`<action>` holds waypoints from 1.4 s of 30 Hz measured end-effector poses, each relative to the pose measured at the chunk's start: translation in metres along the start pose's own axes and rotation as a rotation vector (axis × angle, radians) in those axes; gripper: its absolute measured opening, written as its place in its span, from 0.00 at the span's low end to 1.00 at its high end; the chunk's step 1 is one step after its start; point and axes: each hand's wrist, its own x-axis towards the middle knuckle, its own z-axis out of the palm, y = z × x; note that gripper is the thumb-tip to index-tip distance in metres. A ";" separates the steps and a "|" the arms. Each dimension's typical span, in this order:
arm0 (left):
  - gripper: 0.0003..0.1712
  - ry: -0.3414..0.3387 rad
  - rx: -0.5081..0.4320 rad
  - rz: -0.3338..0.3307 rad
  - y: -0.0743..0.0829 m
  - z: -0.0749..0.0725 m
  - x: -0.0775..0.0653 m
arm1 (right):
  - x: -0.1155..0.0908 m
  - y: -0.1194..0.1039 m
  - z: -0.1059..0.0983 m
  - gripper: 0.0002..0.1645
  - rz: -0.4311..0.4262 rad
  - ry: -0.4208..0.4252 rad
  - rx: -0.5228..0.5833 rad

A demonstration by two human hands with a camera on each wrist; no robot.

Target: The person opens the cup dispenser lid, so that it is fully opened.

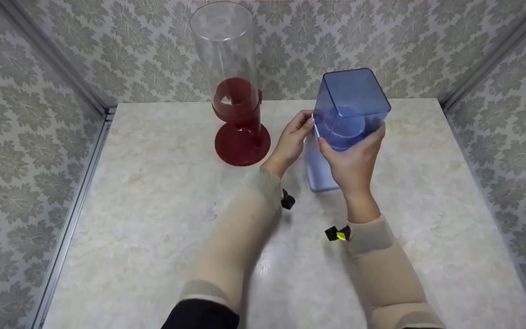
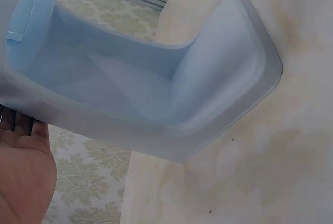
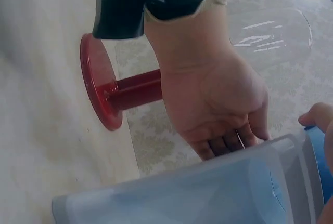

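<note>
On the table's right half stands a pale blue dispenser stand, with a flat foot and a round opening at the top in the left wrist view. A translucent blue square container sits at its top, tilted in the head view. My right hand grips the container low down, thumb at the front and fingers round its right side. My left hand holds the upper left side of the stand between thumb and fingers. In the right wrist view, the left fingers partly disappear behind the stand.
Left of my hands stands a red dispenser base carrying a tall clear cylinder. The pale marbled table has patterned wall panels behind it and on both sides, with metal rails along the edges.
</note>
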 end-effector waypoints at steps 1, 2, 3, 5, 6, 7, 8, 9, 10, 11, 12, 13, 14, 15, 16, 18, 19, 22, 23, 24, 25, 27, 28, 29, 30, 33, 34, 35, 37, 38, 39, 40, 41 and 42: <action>0.22 0.008 -0.006 0.003 0.000 0.001 -0.001 | 0.001 0.001 -0.002 0.84 -0.004 -0.019 0.008; 0.21 0.014 -0.011 0.006 0.000 0.001 -0.002 | 0.003 0.002 -0.004 0.84 -0.006 -0.038 0.017; 0.20 0.023 -0.013 0.010 0.000 0.001 -0.003 | 0.004 0.004 -0.006 0.84 -0.010 -0.057 0.031; 0.19 0.039 -0.012 0.018 -0.001 0.002 -0.005 | 0.006 0.008 -0.008 0.85 -0.016 -0.090 0.063; 0.18 0.048 -0.011 0.020 -0.001 0.002 -0.007 | 0.007 0.009 -0.009 0.85 -0.018 -0.101 0.081; 0.17 0.055 -0.009 0.021 -0.001 0.003 -0.008 | 0.008 0.011 -0.010 0.85 -0.020 -0.111 0.098; 0.17 0.059 -0.011 0.019 -0.001 0.003 -0.009 | 0.008 0.013 -0.011 0.85 -0.023 -0.118 0.118; 0.17 0.066 -0.014 0.020 -0.001 0.004 -0.011 | 0.008 0.015 -0.011 0.86 -0.025 -0.125 0.133; 0.16 0.071 -0.015 0.019 -0.002 0.005 -0.012 | 0.009 0.017 -0.012 0.86 -0.026 -0.131 0.143; 0.16 0.076 -0.015 0.018 -0.002 0.005 -0.013 | 0.009 0.018 -0.013 0.86 -0.026 -0.139 0.152; 0.15 0.082 -0.016 0.018 -0.003 0.006 -0.015 | 0.009 0.020 -0.013 0.86 -0.025 -0.148 0.160; 0.15 0.088 -0.016 0.017 -0.004 0.006 -0.016 | 0.010 0.022 -0.014 0.86 -0.023 -0.159 0.170; 0.15 0.094 -0.020 0.018 -0.004 0.007 -0.018 | 0.010 0.024 -0.016 0.86 -0.021 -0.173 0.183; 0.15 0.100 -0.017 0.021 -0.005 0.007 -0.019 | 0.011 0.026 -0.017 0.86 -0.019 -0.190 0.194; 0.14 0.107 -0.019 0.023 -0.006 0.008 -0.021 | 0.013 0.028 -0.019 0.86 -0.018 -0.209 0.213; 0.15 0.118 -0.032 0.030 -0.007 0.010 -0.025 | 0.017 0.033 -0.023 0.87 -0.013 -0.253 0.253; 0.15 0.124 -0.039 0.036 -0.008 0.011 -0.027 | 0.019 0.035 -0.025 0.87 -0.008 -0.279 0.269; 0.15 0.146 -0.056 0.049 -0.010 0.014 -0.033 | 0.028 0.045 -0.032 0.87 0.004 -0.351 0.295; 0.15 0.154 -0.063 0.053 -0.011 0.016 -0.035 | 0.031 0.048 -0.034 0.87 0.002 -0.372 0.304; 0.15 0.163 -0.066 0.058 -0.012 0.017 -0.037 | 0.035 0.051 -0.036 0.86 -0.004 -0.392 0.319; 0.14 0.176 -0.060 0.064 -0.014 0.019 -0.039 | 0.038 0.054 -0.038 0.86 -0.012 -0.409 0.342; 0.14 0.201 -0.048 0.076 -0.016 0.024 -0.043 | 0.046 0.060 -0.040 0.84 -0.039 -0.445 0.417; 0.14 0.216 -0.030 0.084 -0.016 0.026 -0.045 | 0.050 0.063 -0.041 0.83 -0.052 -0.465 0.464; 0.14 0.232 -0.006 0.091 -0.017 0.029 -0.047 | 0.054 0.066 -0.041 0.82 -0.066 -0.484 0.511; 0.14 0.248 0.023 0.095 -0.018 0.031 -0.049 | 0.058 0.068 -0.041 0.81 -0.072 -0.502 0.556; 0.16 0.288 0.116 0.090 -0.020 0.038 -0.056 | 0.067 0.074 -0.044 0.79 -0.064 -0.547 0.633; 0.17 0.300 0.145 0.086 -0.019 0.041 -0.058 | 0.069 0.076 -0.045 0.79 -0.058 -0.559 0.637; 0.17 0.310 0.167 0.081 -0.019 0.043 -0.060 | 0.072 0.077 -0.046 0.79 -0.054 -0.576 0.638; 0.18 0.327 0.203 0.071 -0.018 0.047 -0.064 | 0.077 0.078 -0.049 0.79 -0.050 -0.618 0.626; 0.19 0.336 0.218 0.069 -0.017 0.049 -0.065 | 0.080 0.078 -0.052 0.79 -0.043 -0.644 0.612; 0.19 0.344 0.230 0.067 -0.016 0.051 -0.066 | 0.083 0.077 -0.054 0.79 -0.042 -0.673 0.593; 0.19 0.351 0.238 0.067 -0.016 0.053 -0.067 | 0.087 0.077 -0.057 0.78 -0.041 -0.702 0.567; 0.20 0.355 0.246 0.070 -0.016 0.055 -0.068 | 0.089 0.076 -0.061 0.77 -0.043 -0.729 0.533; 0.20 0.359 0.254 0.075 -0.017 0.057 -0.069 | 0.092 0.075 -0.065 0.75 -0.045 -0.753 0.492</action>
